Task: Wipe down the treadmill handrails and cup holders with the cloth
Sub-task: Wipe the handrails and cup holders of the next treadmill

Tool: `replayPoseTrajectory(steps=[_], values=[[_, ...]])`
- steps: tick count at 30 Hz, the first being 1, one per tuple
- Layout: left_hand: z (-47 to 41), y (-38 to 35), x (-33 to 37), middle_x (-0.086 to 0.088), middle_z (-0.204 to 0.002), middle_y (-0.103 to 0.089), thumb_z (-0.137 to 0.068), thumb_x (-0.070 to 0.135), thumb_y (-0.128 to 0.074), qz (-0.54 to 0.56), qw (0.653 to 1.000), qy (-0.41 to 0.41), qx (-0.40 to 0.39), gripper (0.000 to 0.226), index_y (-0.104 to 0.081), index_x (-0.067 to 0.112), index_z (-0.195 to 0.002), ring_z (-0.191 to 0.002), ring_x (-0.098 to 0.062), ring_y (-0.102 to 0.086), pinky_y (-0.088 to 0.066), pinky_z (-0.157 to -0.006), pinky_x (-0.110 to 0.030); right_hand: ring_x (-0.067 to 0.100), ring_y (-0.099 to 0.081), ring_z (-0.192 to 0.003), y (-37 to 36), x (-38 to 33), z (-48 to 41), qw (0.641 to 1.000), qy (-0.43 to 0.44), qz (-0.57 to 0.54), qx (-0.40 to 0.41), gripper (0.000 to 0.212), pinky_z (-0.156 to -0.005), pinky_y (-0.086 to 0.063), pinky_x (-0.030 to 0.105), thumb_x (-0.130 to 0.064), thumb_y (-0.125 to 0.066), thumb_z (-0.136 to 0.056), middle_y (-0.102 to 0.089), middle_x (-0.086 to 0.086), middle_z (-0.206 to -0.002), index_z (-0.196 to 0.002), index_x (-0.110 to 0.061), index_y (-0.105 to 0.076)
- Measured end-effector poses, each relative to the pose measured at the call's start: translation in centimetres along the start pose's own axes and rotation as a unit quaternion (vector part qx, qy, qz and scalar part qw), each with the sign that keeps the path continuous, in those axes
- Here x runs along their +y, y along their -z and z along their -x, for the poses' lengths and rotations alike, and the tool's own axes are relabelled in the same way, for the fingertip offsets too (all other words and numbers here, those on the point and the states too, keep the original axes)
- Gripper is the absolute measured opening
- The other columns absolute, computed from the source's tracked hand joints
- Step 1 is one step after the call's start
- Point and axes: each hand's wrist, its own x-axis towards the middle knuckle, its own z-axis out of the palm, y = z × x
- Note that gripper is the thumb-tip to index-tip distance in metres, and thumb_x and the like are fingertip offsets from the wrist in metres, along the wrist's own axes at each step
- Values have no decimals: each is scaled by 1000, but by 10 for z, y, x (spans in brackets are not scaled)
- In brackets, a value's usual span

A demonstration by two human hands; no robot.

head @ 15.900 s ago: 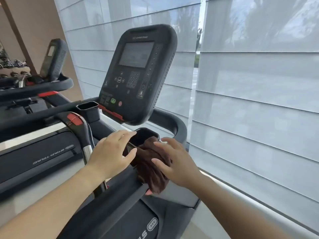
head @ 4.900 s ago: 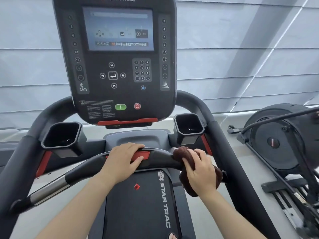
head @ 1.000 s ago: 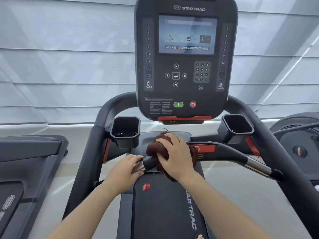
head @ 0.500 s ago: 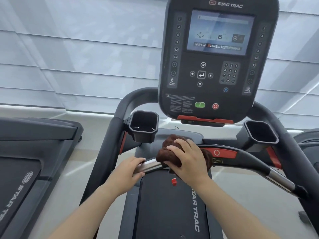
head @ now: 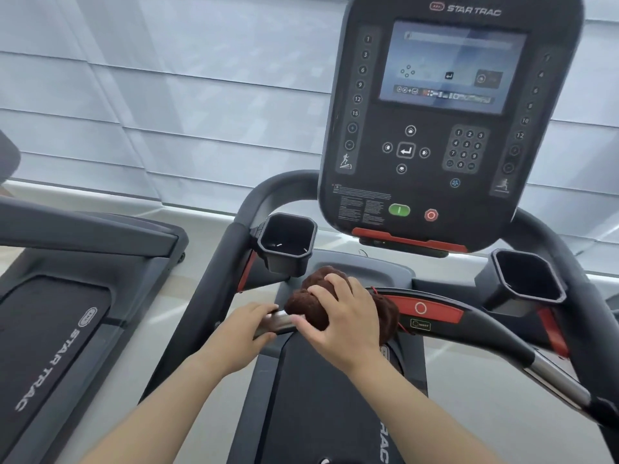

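bunched dark brown terry cloth (head: 313,308) sits on the black curved centre handrail (head: 485,333), at six o'clock from the black screen console (head: 435,182). right hand (head: 341,326) clamps it, fingers curled over the wad. left hand (head: 241,333), at nine o'clock of the cloth, wraps the bar's silver section. judged soft, light, compressible, unlikely to slip; best held over the top, folded round the bar.

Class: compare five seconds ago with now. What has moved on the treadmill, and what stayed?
The right hand slid the cloth leftward along the handlebar, from its right end to left of centre. The left hand shifted from the red centre to the silver grip. Cloth still gripped.
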Motion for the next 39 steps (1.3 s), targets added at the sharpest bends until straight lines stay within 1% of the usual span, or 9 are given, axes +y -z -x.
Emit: replayPoseTrajectory(steps=[2,5,10,16,22,28,32,35,39], values=[[1,-2,4,10,-128,-51,-87,28,-60,-3,1000,10,6,47,-43,27,-131,-115,-8,-46,-39,-101,-30,24,-52,-101,-1,-4,-7,1000,-19,4,1,41,-85,-44,39,-61,-49,-83,-60,-3,-113,-102,-29,-66],[5,-4,6,11,-128,-51,-87,28,-59,-2,1000,25,19,46,-43,29,-130,-114,-7,-46,-40,-101,-30,27,-55,-95,-3,-7,-16,1000,-9,13,-2,33,-81,-47,39,-52,-55,-82,-63,0,-107,-98,-27,-68],[17,0,-1,13,-124,-53,-86,26,-60,-38,995,25,90,40,-50,27,-125,-115,-8,-46,-37,-98,-22,27,-56,-91,-9,9,-3,994,105,7,23,26,-74,-49,38,-44,-58,-83,-62,2,-107,-98,-25,-65],[38,18,-18,1,-126,-54,-80,18,-67,-92,979,62,173,43,-55,17,-122,-120,-19,-46,-38,-102,-35,28,-55,-84,-24,-15,-15,992,120,31,-21,27,-70,-47,38,-44,-57,-83,-62,5,-103,-96,-22,-65],[57,17,-35,0,-147,-33,-87,25,-58,-94,970,160,157,56,-37,17,-138,-136,-19,-27,-32,-109,-40,29,-56,-83,-52,-51,-12,977,195,47,-67,26,-65,-48,37,-45,-59,-81,-61,5,-104,-95,-24,-63],[63,15,-52,0,-152,-23,-90,24,-52,-77,974,152,147,62,-24,16,-144,-137,-20,-23,-26,-110,-34,29,-55,-78,-49,-43,-13,984,165,56,-27,24,-62,-45,35,-42,-63,-76,-62,3,-98,-91,-23,-65],[62,11,-55,-5,-150,-27,-88,23,-55,-94,973,143,153,62,-27,13,-143,-132,-24,-32,-35,-105,-37,30,-56,-79,-57,-57,-12,990,117,69,-20,26,-65,-46,36,-43,-60,-77,-63,5,-98,-91,-23,-66],[62,11,-60,-3,-149,-29,-87,23,-56,-77,974,139,159,62,-29,14,-142,-129,-25,-34,-40,-100,-38,30,-56,-81,-72,-82,-14,985,145,61,-66,27,-65,-47,37,-45,-57,-79,-63,4,-101,-95,-25,-65],[62,12,-64,-2,-150,-26,-88,23,-55,-52,978,127,159,62,-28,15,-143,-132,-24,-30,-35,-105,-36,30,-57,-81,-83,-89,-12,979,172,75,-78,29,-63,-47,35,-43,-65,-74,-62,3,-102,-98,-26,-64]])
